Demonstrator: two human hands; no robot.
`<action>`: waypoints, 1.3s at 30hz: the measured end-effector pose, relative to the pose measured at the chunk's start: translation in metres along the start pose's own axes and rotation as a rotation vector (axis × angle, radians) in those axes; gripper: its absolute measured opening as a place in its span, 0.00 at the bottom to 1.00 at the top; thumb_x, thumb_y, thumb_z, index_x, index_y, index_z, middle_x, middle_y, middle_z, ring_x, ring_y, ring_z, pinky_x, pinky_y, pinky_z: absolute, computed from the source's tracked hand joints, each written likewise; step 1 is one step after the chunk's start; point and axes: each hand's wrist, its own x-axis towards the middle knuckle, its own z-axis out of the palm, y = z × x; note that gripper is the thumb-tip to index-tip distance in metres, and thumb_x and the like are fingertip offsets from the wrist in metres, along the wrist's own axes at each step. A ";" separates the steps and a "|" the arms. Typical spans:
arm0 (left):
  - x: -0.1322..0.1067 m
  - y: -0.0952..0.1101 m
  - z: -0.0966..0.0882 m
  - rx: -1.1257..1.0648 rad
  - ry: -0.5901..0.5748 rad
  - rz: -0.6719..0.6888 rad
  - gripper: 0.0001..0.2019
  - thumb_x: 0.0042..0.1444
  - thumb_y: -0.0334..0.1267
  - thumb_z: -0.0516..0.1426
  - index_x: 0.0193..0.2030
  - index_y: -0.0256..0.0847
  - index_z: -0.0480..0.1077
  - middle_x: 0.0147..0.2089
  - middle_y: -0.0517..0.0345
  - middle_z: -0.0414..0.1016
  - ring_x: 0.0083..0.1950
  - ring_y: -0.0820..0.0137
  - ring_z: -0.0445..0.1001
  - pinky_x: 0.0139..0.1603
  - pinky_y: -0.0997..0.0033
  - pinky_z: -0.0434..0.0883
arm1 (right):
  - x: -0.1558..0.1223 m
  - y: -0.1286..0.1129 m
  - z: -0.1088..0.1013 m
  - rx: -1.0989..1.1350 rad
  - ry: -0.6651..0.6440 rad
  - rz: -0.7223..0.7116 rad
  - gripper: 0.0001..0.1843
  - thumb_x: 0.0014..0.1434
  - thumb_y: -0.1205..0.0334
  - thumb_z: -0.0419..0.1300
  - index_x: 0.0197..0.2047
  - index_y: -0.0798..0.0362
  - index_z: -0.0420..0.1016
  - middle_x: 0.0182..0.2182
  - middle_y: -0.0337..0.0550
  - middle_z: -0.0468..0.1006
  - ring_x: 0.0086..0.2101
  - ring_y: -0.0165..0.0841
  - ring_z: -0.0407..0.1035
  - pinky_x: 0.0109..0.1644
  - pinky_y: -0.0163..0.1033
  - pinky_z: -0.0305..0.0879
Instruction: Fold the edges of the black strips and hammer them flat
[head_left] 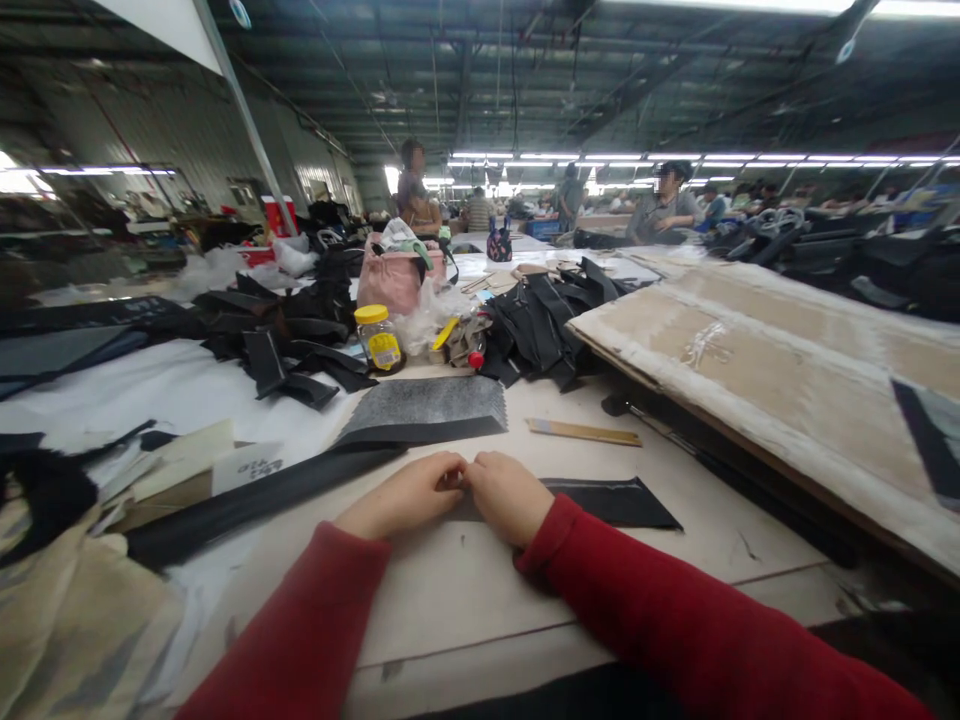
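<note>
My left hand (409,492) and my right hand (510,495) meet over the pale table board (442,610), fingertips touching. Both are closed in a pinch, and whatever lies between the fingers is hidden. A flat black fabric strip (622,502) stretches out to the right from beneath my right hand; its left end is mostly covered. Just beyond the hands lies a grey fabric piece (427,405) with a zigzag-cut edge and a black border. A yellowish box cutter (585,432) rests behind the black strip.
A jar with a yellow lid (380,340), a pink bag (397,275) and heaps of black strips (536,325) stand farther back. Large stacked boards (750,350) jut in from the right. A long black strip (262,500) and camouflage cloth (90,630) lie left. Several people are in the background.
</note>
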 end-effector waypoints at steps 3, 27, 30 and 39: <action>-0.001 0.002 -0.002 -0.001 -0.016 -0.014 0.12 0.47 0.32 0.50 0.40 0.40 0.68 0.36 0.58 0.69 0.36 0.69 0.66 0.38 0.72 0.62 | -0.010 0.009 -0.006 0.011 -0.011 0.019 0.11 0.55 0.73 0.49 0.37 0.58 0.72 0.33 0.48 0.72 0.36 0.34 0.65 0.41 0.36 0.58; -0.002 0.008 -0.003 0.013 -0.003 -0.053 0.11 0.52 0.36 0.49 0.40 0.40 0.69 0.35 0.58 0.69 0.35 0.70 0.66 0.36 0.73 0.63 | -0.129 0.110 -0.037 0.114 0.151 0.224 0.11 0.57 0.68 0.47 0.36 0.53 0.70 0.33 0.45 0.73 0.35 0.33 0.67 0.41 0.37 0.62; 0.000 0.014 -0.002 0.038 0.093 -0.025 0.11 0.55 0.39 0.49 0.37 0.39 0.71 0.37 0.56 0.69 0.37 0.69 0.67 0.39 0.71 0.64 | -0.113 0.120 -0.048 0.113 0.215 0.211 0.10 0.57 0.65 0.48 0.36 0.53 0.70 0.34 0.45 0.73 0.35 0.33 0.67 0.40 0.36 0.61; 0.011 0.064 0.032 0.247 0.220 0.181 0.11 0.59 0.37 0.50 0.47 0.40 0.67 0.45 0.53 0.68 0.47 0.65 0.64 0.50 0.65 0.62 | -0.062 0.135 -0.031 0.160 0.079 0.214 0.11 0.55 0.69 0.50 0.34 0.55 0.75 0.33 0.46 0.74 0.35 0.34 0.68 0.41 0.36 0.61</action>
